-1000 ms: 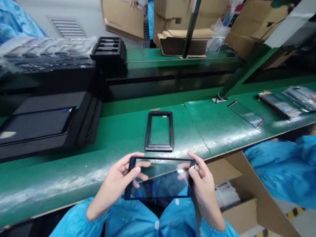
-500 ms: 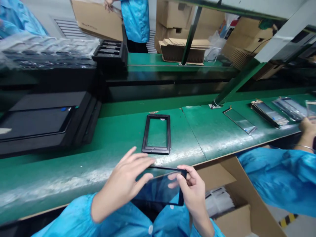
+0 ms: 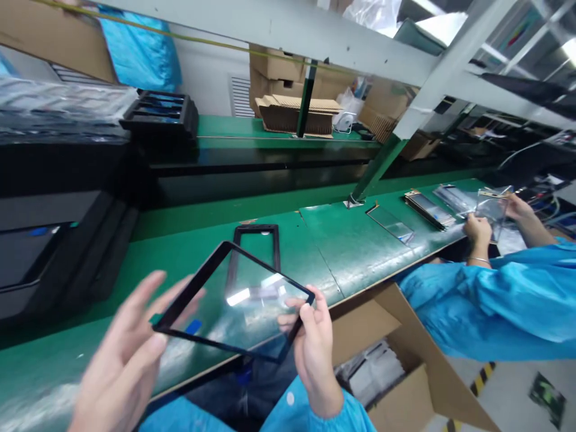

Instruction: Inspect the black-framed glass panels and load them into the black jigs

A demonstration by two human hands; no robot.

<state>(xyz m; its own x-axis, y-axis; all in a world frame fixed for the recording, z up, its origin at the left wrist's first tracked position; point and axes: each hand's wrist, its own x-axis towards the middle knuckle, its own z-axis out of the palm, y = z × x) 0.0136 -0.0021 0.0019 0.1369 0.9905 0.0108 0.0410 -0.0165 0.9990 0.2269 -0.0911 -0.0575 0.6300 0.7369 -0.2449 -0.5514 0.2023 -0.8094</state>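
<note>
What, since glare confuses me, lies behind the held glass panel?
Through the glass panel the black frame shows, lying on the green bench. Glare and the panel's dark border hide the frame's near end.

Glossy black-rimmed glass panel [image 3: 234, 300]

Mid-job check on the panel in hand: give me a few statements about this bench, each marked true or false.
1. The right hand grips the glass panel by its right edge. True.
2. A black frame lies on the green bench beyond the panel. True.
3. The glass panel lies flat on the green bench. False: it is held tilted above it.
4. The left hand is clenched in a fist. False: its fingers are spread open by the panel's left corner.
</note>
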